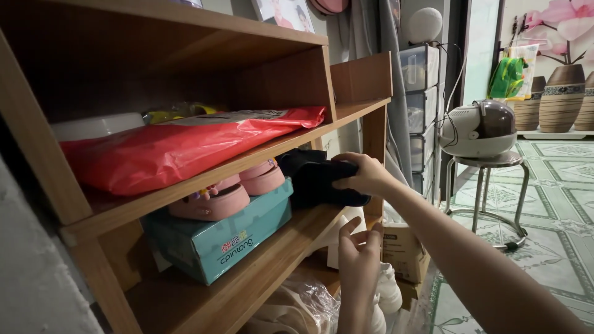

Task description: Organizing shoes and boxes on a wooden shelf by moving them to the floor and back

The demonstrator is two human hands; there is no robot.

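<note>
A pair of black shoes lies on the middle wooden shelf, at its right end. My right hand grips the black shoe from the right side. Lower down, my left hand hovers just below the shelf's front edge with fingers apart and nothing in it. A pair of pink shoes rests on a teal shoe box to the left of the black shoes.
A red plastic bag lies on the shelf above. Under the shelf sit white shoes, clear plastic and a cardboard box. At the right, a metal stool carries a round white and brown appliance on the tiled floor.
</note>
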